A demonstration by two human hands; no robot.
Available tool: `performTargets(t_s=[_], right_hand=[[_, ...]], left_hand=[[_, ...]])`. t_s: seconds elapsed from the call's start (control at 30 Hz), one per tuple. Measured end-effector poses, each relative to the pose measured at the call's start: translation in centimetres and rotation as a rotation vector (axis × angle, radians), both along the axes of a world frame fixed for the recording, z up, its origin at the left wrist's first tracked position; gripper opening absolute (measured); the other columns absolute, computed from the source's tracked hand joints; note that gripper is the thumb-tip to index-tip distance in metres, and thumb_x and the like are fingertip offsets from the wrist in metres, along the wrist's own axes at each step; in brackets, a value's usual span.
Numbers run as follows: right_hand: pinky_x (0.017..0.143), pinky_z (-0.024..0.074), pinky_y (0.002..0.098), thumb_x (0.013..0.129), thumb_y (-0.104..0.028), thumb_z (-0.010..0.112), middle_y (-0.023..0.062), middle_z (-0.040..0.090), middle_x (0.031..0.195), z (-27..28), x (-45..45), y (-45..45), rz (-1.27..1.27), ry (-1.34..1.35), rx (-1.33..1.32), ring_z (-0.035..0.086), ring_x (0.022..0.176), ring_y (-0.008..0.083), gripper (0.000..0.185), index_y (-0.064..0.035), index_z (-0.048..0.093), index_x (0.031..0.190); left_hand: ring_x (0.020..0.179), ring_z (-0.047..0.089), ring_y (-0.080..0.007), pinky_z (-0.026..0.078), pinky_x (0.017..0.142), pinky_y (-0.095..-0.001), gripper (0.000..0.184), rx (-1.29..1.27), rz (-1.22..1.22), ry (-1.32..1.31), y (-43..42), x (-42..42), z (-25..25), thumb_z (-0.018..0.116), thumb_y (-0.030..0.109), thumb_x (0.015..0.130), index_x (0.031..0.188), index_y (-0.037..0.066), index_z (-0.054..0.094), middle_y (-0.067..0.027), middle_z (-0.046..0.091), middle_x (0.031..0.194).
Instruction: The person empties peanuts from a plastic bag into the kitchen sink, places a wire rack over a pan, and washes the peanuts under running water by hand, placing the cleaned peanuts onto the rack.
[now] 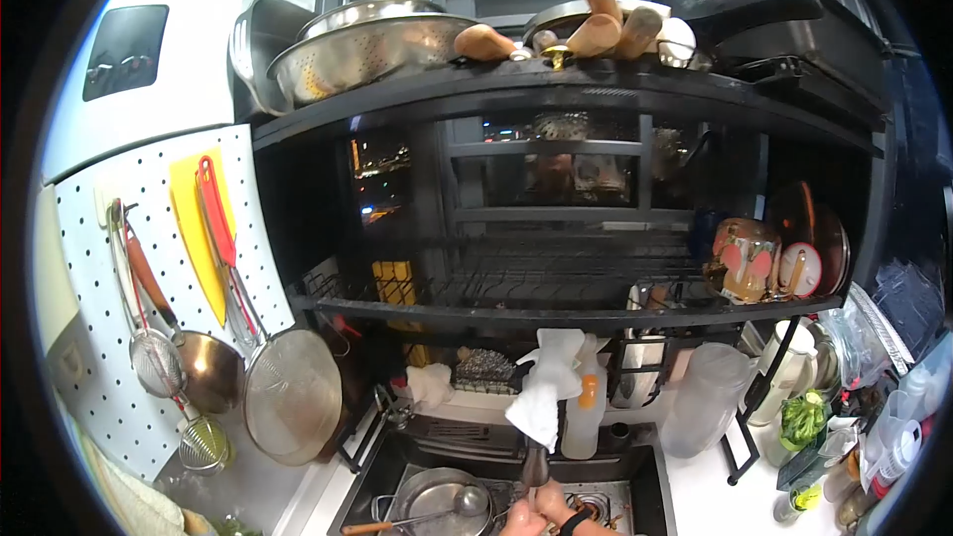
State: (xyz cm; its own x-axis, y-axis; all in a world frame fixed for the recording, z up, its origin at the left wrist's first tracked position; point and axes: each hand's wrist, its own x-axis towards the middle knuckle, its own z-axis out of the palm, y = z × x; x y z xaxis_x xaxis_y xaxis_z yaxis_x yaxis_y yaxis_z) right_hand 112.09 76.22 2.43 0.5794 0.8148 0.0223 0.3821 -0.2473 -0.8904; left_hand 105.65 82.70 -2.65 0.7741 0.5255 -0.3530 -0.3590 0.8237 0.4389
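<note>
Low in the view, my left hand [522, 519] and my right hand [551, 503] are close together over the black sink [645, 467]. Both look closed, with their fingers mostly hidden. A dark, shiny, elongated piece [535, 467] rises just above them; I cannot tell whether they grip it. A black band [576, 520] circles my right wrist. Left of my hands, a metal pan [415, 498] sits in the sink, with a wooden-handled ladle [397, 522] lying across it. Right of them is the sink drain [596, 508], with small scraps about it.
Above the sink, a black rack [556, 89] holds a colander [377, 55] and pans. White crumpled material [541, 412] hangs behind my hands, beside a clear bottle [584, 417]. Strainers [293, 397] hang on the left pegboard [89, 238]. A translucent pitcher [707, 402] stands right.
</note>
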Motion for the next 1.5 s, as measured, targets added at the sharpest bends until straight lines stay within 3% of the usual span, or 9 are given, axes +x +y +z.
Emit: performTargets(t_s=[0.23,0.5,0.6,0.8,0.87,1.13,1.27,1.33,1.5], right_hand=[[0.065,0.0444,0.0439,0.079,-0.028,0.05,0.0246,0.058,0.083,0.4,-4.7,-1.1,-0.195,-0.166,0.233,0.056,0.079,0.0399,0.031,0.0014,0.058,0.084],[0.09,0.0378,0.0432,0.082,-0.02,0.048,0.0247,0.05,0.114,1.4,-4.5,-1.3,-0.161,0.111,-0.075,0.048,0.105,0.0411,0.037,0.0036,0.05,0.109],[0.078,0.0442,0.0376,0.08,-0.028,0.051,0.0236,0.058,0.098,-3.3,-6.1,-0.2,-0.194,-0.385,0.272,0.056,0.09,0.0363,0.043,-0.0008,0.05,0.112],[0.1,0.0292,0.0404,0.086,-0.029,0.043,0.0268,0.039,0.126,1.5,-2.0,0.2,-0.189,0.265,0.054,0.034,0.121,0.0367,0.042,0.0024,0.051,0.112],[0.099,0.0319,0.0396,0.084,-0.025,0.048,0.0253,0.046,0.12,1.1,-3.6,-0.8,-0.093,-0.211,0.06,0.037,0.12,0.0356,0.04,0.0017,0.052,0.112],[0.099,0.0325,0.0395,0.082,-0.019,0.048,0.0221,0.046,0.123,-2.3,-2.2,0.1,-0.129,-0.238,0.232,0.037,0.119,0.0365,0.033,0.0013,0.054,0.108],[0.098,0.0326,0.0391,0.082,-0.019,0.047,0.0231,0.044,0.124,1.4,-4.3,-1.1,-0.209,0.108,0.285,0.034,0.121,0.0384,0.039,0.0023,0.047,0.115],[0.098,0.031,0.0392,0.082,-0.019,0.047,0.0224,0.042,0.126,1.2,-6.6,-1.1,-0.202,-0.352,0.069,0.034,0.122,0.0368,0.041,0.0017,0.045,0.117],[0.097,0.0349,0.0411,0.083,-0.02,0.044,0.0227,0.049,0.118,0.0,-3.3,0.1,-0.203,-0.231,0.238,0.038,0.118,0.0391,0.034,0.0,0.055,0.108]], left_hand=[[0.098,0.054,-0.0275,0.043,0.087,-0.0394,0.032,0.101,0.014,-0.023,-0.3,-2.3,-4.9,0.034,0.023,0.09,0.111,0.004,0.049,-0.0153,0.056,0.106],[0.088,0.057,-0.0252,0.046,0.081,-0.0378,0.032,-0.059,-0.187,-0.03,-0.9,-3.0,0.6,0.035,0.029,0.089,0.097,0.005,0.054,-0.009,0.06,0.089],[0.091,0.056,-0.0254,0.045,0.081,-0.0379,0.032,-0.062,-0.017,-0.166,3.7,-2.5,-7.1,0.034,0.028,0.089,0.099,0.005,0.054,-0.0091,0.059,0.094],[0.101,0.051,-0.0246,0.04,0.09,-0.0368,0.031,0.064,-0.156,-0.131,-1.7,-1.5,4.0,0.033,0.026,0.091,0.108,0.008,0.052,-0.0097,0.054,0.109],[0.092,0.052,-0.0234,0.044,0.083,-0.0354,0.044,-0.616,-0.263,-0.527,-2.5,-2.9,6.1,0.036,0.046,0.089,0.104,0.008,0.052,-0.008,0.055,0.098],[0.098,0.053,-0.0231,0.041,0.088,-0.0364,0.028,0.103,-0.146,0.052,-0.6,-3.2,0.8,0.035,0.023,0.09,0.106,0.007,0.052,-0.0101,0.055,0.106],[0.097,0.053,-0.0228,0.042,0.088,-0.0361,0.028,0.073,-0.126,0.061,-0.4,-3.1,0.8,0.035,0.023,0.09,0.106,0.007,0.052,-0.0099,0.055,0.106],[0.097,0.053,-0.0227,0.042,0.087,-0.0359,0.028,0.053,-0.121,0.069,-0.3,-3.4,0.5,0.035,0.023,0.09,0.106,0.007,0.052,-0.0099,0.055,0.106],[0.097,0.053,-0.0223,0.042,0.087,-0.0355,0.028,0.049,-0.129,0.076,-0.4,-2.8,0.4,0.036,0.023,0.09,0.105,0.007,0.052,-0.0097,0.055,0.105]])
